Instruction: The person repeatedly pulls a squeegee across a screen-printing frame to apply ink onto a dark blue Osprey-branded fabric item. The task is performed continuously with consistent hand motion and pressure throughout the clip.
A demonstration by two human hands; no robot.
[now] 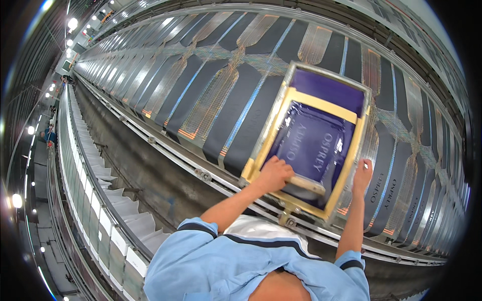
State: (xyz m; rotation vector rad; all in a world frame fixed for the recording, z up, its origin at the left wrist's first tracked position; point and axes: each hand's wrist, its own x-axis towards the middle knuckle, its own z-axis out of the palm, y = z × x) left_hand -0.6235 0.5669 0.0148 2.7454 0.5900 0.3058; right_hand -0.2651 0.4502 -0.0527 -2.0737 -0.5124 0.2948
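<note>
A metal-framed printing screen [290, 74] with purple mesh and yellow tape bordering a glossy printing area lies on a long bed of dark fabric strips [242, 122]. My left hand [274, 173] is closed on the pale bar of a squeegee [309, 185] at the screen's near end, inside the frame. My right hand [362, 173] is just outside the screen's right edge, its fingers curled; I cannot make out whether anything small is in them.
Metal rails [165, 153] run along the bed's near edge, with a dark trough [156, 178] below. At left, a long row of white panels [113, 208] follows a curved rail. Small, distant figures [50, 134] are near the far left, under bright lamps.
</note>
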